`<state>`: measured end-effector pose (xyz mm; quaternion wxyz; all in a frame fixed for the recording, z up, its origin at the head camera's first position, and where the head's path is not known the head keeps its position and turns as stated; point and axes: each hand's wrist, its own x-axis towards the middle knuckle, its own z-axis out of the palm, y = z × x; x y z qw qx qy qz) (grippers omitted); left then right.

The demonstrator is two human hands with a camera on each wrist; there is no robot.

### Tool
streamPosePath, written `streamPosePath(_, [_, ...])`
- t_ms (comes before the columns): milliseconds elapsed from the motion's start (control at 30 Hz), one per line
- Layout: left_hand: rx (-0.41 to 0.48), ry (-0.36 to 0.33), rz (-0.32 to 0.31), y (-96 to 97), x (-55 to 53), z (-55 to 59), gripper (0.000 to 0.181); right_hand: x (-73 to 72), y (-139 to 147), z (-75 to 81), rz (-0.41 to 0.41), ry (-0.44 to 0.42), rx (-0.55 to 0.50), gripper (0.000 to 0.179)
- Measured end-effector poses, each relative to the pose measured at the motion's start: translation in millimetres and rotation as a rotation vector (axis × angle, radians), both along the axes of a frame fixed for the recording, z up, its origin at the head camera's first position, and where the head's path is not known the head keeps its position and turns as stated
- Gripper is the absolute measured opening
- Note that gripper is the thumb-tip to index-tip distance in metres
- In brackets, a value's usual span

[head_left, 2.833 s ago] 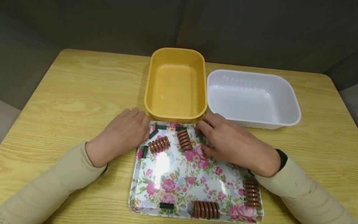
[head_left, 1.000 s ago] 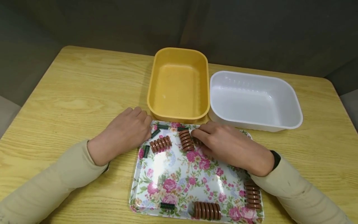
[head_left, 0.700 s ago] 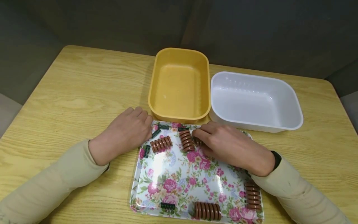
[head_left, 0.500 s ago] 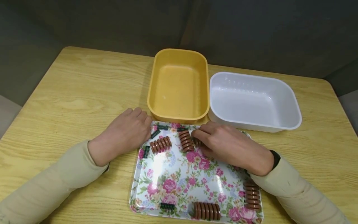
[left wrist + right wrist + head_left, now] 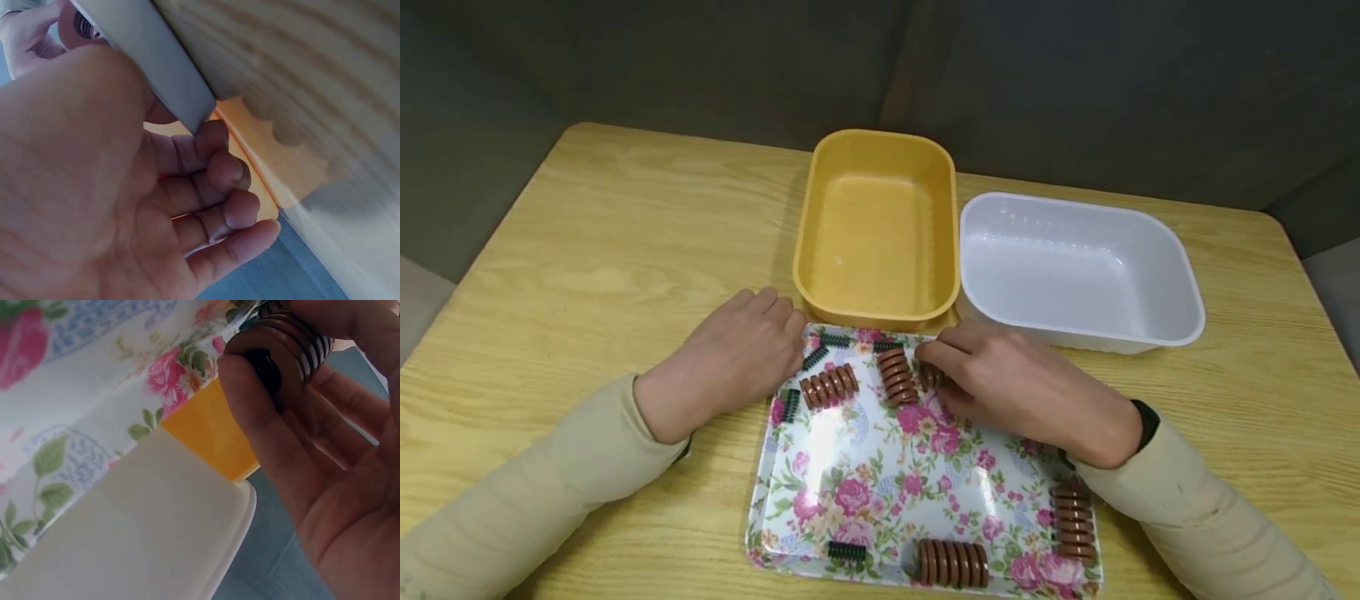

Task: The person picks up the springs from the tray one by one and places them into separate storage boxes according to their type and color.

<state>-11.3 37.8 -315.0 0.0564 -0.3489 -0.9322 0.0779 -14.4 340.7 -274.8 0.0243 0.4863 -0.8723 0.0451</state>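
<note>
In the head view, my right hand (image 5: 1015, 383) is over the far edge of the floral tray (image 5: 917, 467). It pinches a brown coil spring (image 5: 275, 362) between thumb and fingers, mostly hidden by the hand from above. My left hand (image 5: 730, 358) grips the tray's far left corner, fingers curled beneath the rim in the left wrist view. Close to the right fingertips lies another brown spring (image 5: 897, 377), with one more brown spring (image 5: 829, 387) to its left. Small dark green springs (image 5: 834, 341) lie around that corner.
Beyond the tray stands a yellow bin (image 5: 880, 242), with a white bin (image 5: 1078, 267) to its right. Toward the tray's near side lie a brown spring (image 5: 953, 563), a green spring (image 5: 847, 551) and, at the right edge, a brown spring (image 5: 1073, 518).
Since the oldest frame, my right hand has shifted slightly left and its spread fingers have closed on the brown spring. The left hand stays at the tray corner.
</note>
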Motion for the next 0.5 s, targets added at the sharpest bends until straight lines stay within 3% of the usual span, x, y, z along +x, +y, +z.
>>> streamPosePath(500, [-0.023, -0.034, 0.018, 9.2, -6.5, -0.4, 0.026, -8.7, 8.1, 22.5, 0.036, 0.063, -0.074, 0.045])
